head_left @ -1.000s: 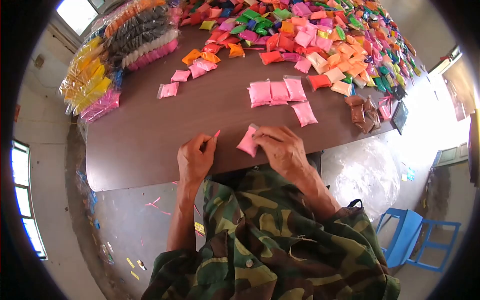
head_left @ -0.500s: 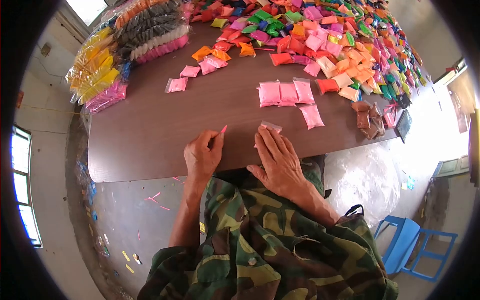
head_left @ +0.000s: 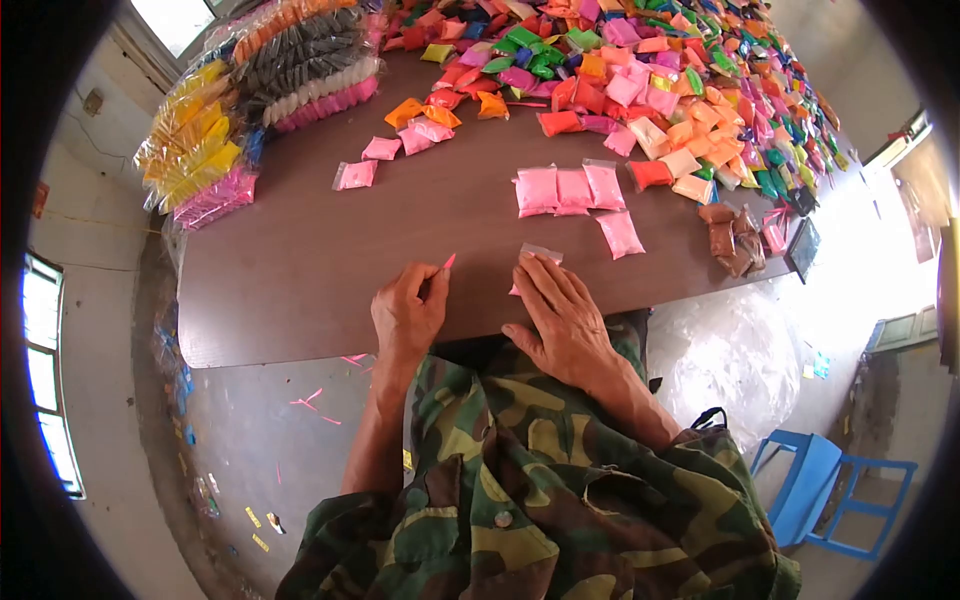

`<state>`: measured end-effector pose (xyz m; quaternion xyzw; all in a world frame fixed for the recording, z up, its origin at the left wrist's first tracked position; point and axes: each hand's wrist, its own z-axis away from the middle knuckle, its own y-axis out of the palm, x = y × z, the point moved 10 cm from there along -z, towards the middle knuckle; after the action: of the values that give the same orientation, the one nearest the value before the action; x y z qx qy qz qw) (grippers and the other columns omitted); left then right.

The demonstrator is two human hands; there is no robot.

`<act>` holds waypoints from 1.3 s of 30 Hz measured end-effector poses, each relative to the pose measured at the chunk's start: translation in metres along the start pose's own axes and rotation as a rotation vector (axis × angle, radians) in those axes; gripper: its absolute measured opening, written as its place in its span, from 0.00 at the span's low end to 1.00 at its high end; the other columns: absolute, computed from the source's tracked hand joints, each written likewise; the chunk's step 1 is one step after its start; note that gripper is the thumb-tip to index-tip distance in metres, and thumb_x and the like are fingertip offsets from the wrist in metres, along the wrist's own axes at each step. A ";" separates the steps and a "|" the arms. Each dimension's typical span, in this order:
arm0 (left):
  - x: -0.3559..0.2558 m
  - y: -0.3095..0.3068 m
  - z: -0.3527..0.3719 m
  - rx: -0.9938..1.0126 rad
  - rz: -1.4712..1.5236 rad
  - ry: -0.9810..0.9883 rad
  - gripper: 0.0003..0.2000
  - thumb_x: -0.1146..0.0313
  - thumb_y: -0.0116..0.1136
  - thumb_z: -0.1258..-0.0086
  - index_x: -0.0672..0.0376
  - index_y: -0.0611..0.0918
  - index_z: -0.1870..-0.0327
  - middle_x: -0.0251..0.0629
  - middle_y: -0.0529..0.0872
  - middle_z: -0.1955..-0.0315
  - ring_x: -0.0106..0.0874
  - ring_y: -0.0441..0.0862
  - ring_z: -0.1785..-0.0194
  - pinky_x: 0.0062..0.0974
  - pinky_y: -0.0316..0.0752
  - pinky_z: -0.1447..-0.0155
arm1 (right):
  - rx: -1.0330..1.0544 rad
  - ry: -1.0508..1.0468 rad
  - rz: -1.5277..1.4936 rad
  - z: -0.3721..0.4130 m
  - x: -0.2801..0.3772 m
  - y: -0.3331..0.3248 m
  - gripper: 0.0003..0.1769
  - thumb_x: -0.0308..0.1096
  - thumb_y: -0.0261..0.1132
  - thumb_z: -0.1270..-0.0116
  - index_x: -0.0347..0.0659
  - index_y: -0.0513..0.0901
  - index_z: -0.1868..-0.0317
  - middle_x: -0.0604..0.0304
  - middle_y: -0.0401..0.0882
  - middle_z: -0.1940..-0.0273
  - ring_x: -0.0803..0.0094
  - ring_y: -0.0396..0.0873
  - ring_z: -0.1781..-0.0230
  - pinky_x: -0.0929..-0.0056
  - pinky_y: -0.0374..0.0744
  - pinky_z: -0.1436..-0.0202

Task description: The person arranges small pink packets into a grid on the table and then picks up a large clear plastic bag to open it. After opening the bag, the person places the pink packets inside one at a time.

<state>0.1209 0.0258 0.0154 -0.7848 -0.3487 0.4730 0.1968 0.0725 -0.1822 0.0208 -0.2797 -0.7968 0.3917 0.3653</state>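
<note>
My left hand [head_left: 411,308] is closed in a pinch near the table's front edge. A thin pink strip [head_left: 449,262] sticks up from between its thumb and forefinger. My right hand [head_left: 560,318] lies flat, fingers stretched out, on a small pink packet [head_left: 541,254]; most of that packet is hidden under the fingers, with its clear top edge showing. Just beyond, a row of pink packets [head_left: 573,189] lies side by side. One more pink packet [head_left: 621,234] sits below the row's right end.
A large heap of coloured packets [head_left: 640,80] covers the back right. Bundled bags [head_left: 310,75] stand at the back left, and several loose pink packets [head_left: 381,148] lie in between. Brown packets [head_left: 733,240] sit at the right edge. A blue stool [head_left: 810,485] stands on the floor.
</note>
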 end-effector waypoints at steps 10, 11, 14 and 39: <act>-0.002 -0.001 0.001 -0.037 -0.017 -0.011 0.07 0.68 0.73 0.28 0.57 0.86 0.65 0.41 0.86 0.77 0.43 0.85 0.74 0.38 0.77 0.68 | -0.220 0.004 -0.032 -0.007 -0.020 -0.024 0.17 0.29 0.74 0.32 0.37 0.88 0.44 0.55 0.83 0.38 0.52 0.81 0.34 0.51 0.80 0.34; -0.004 -0.003 0.001 -0.045 -0.007 -0.006 0.07 0.67 0.73 0.27 0.57 0.86 0.65 0.41 0.86 0.76 0.43 0.85 0.74 0.38 0.77 0.68 | -0.244 -0.002 0.003 -0.005 -0.021 -0.031 0.16 0.29 0.74 0.32 0.37 0.88 0.45 0.55 0.83 0.39 0.54 0.81 0.35 0.51 0.80 0.34; -0.007 -0.002 -0.001 -0.022 -0.047 0.006 0.07 0.68 0.73 0.28 0.57 0.86 0.65 0.41 0.87 0.75 0.43 0.86 0.74 0.38 0.78 0.67 | -0.218 0.067 0.049 -0.005 -0.036 -0.039 0.14 0.28 0.73 0.33 0.39 0.90 0.48 0.59 0.84 0.41 0.58 0.81 0.37 0.54 0.79 0.37; -0.001 -0.001 0.000 -0.026 0.018 -0.034 0.07 0.68 0.73 0.27 0.60 0.87 0.64 0.44 0.87 0.75 0.40 0.86 0.74 0.35 0.79 0.66 | -0.419 0.125 0.079 -0.002 -0.046 -0.061 0.14 0.18 0.70 0.37 0.38 0.91 0.51 0.57 0.88 0.43 0.56 0.86 0.39 0.60 0.86 0.39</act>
<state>0.1202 0.0260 0.0170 -0.7822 -0.3511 0.4835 0.1764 0.0903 -0.2477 0.0557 -0.4041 -0.8250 0.2135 0.3324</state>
